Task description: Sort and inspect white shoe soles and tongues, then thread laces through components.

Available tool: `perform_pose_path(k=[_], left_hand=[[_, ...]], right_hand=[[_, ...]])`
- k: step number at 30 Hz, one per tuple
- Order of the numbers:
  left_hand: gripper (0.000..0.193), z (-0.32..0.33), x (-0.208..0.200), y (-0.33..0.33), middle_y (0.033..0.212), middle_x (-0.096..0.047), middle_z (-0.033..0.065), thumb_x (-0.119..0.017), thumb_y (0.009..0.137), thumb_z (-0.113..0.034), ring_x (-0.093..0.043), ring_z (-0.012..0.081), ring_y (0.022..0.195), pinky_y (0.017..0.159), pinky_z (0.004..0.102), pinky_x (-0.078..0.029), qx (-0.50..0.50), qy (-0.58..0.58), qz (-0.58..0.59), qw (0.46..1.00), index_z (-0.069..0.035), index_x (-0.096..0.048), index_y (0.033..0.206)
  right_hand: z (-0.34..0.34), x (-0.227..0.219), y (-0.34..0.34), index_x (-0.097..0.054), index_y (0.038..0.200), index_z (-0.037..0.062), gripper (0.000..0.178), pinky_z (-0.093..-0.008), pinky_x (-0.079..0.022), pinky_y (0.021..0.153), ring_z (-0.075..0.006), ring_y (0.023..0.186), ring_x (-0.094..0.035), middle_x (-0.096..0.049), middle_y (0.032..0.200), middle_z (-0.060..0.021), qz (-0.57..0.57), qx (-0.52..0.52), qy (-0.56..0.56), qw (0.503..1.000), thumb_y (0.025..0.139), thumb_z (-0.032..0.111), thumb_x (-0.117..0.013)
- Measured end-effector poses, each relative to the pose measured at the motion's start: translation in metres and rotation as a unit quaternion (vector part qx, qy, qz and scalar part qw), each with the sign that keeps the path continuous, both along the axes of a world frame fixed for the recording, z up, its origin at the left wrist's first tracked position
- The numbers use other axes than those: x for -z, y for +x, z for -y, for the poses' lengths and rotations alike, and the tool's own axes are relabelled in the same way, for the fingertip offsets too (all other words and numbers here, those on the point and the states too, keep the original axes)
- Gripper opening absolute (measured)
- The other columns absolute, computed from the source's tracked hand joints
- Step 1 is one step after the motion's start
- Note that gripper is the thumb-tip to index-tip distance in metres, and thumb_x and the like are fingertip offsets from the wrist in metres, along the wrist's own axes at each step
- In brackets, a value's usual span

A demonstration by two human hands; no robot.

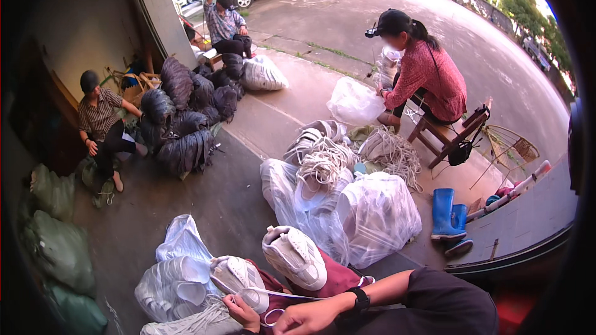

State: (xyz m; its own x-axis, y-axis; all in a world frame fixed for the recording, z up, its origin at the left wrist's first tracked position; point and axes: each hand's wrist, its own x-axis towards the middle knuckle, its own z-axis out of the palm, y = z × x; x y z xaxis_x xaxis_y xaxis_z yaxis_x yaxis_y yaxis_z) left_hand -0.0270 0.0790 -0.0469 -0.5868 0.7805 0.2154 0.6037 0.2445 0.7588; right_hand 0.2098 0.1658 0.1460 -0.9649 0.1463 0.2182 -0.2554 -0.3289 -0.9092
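Note:
Two off-white sneakers lie over maroon cloth on my lap, one nearer sneaker (239,279) and one farther right sneaker (296,259). From the nearer one a white shoelace (288,295) runs right toward my wrist, and a small loop of it hangs between my hands. My left hand (244,315) is closed with curled fingers at the near edge of that sneaker. Beside it, my right hand (315,316) has its fingers bent together by the lace loop; the lower edge of the picture cuts off the fingertips. A black watch (359,299) is on my right wrist.
Left of my lap sit a clear bag of white shoe parts (171,285) and bundled laces (195,321). Ahead are plastic bags (380,217) and heaped cords (394,154). Blue boots (448,214) stand at right. Three people sit farther off, near dark stacked bundles (186,149).

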Motion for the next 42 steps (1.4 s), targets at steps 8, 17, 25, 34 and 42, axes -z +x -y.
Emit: perform_pose_path(k=[8, 17, 25, 34, 42], left_hand=[[0.016, 0.007, 0.018, -0.051, 0.08, -0.056, 0.0184, -0.048, 0.096, -0.017, -0.056, 0.0337, 0.071, 0.064, 0.0409, -0.043, 0.002, 0.046, 0.054, 0.997, -0.001, -0.049, 0.098], [0.016, 0.096, 0.038, -0.143, 0.078, -0.06, 0.0173, -0.052, 0.094, -0.018, -0.06, 0.0371, 0.071, 0.062, 0.0428, -0.044, -0.025, 0.066, 0.073, 0.995, -0.002, -0.049, 0.095], [0.018, 0.129, 0.043, -0.181, 0.08, -0.061, 0.018, -0.054, 0.095, -0.019, -0.062, 0.0357, 0.072, 0.064, 0.0412, -0.047, -0.031, 0.066, 0.127, 0.989, -0.002, -0.05, 0.097], [0.022, 0.138, 0.043, -0.211, 0.081, -0.06, 0.0173, -0.052, 0.097, -0.023, -0.062, 0.0321, 0.073, 0.065, 0.0386, -0.047, -0.012, 0.068, 0.202, 0.977, -0.001, -0.05, 0.096], [0.018, 0.164, 0.054, -0.253, 0.069, -0.041, -0.0047, -0.055, 0.096, -0.02, -0.035, 0.003, 0.062, 0.054, 0.0208, -0.031, -0.075, 0.109, 0.274, 0.953, -0.004, -0.048, 0.091]], right_hand=[[-0.001, 0.123, -0.103, -0.054, 0.109, 0.0013, 0.029, -0.0387, -0.044, 0.09, -0.0323, 0.1, -0.054, -0.054, 0.104, -0.0168, 0.211, 0.412, 0.322, 0.826, 0.085, 0.012, -0.064], [0.083, 0.173, -0.217, -0.051, 0.103, -0.0005, 0.032, -0.0405, -0.047, 0.079, -0.0332, 0.087, -0.059, -0.058, 0.089, -0.0165, 0.331, 0.323, 0.361, 0.81, 0.084, 0.021, -0.067], [0.111, 0.164, -0.281, -0.056, 0.09, 0.0006, 0.019, -0.0411, -0.047, 0.063, -0.0331, 0.074, -0.061, -0.059, 0.078, -0.0184, 0.38, 0.281, 0.399, 0.785, 0.085, 0.017, -0.065], [0.111, 0.182, -0.321, -0.053, 0.082, -0.0005, 0.016, -0.0447, -0.046, 0.068, -0.0385, 0.078, -0.057, -0.055, 0.081, -0.0184, 0.28, 0.268, 0.416, 0.823, 0.089, 0.014, -0.057], [0.102, 0.197, -0.336, -0.056, 0.084, -0.0018, 0.016, -0.0442, -0.047, 0.071, -0.0388, 0.078, -0.057, -0.055, 0.082, -0.0193, 0.263, 0.222, 0.421, 0.839, 0.09, 0.013, -0.057]])
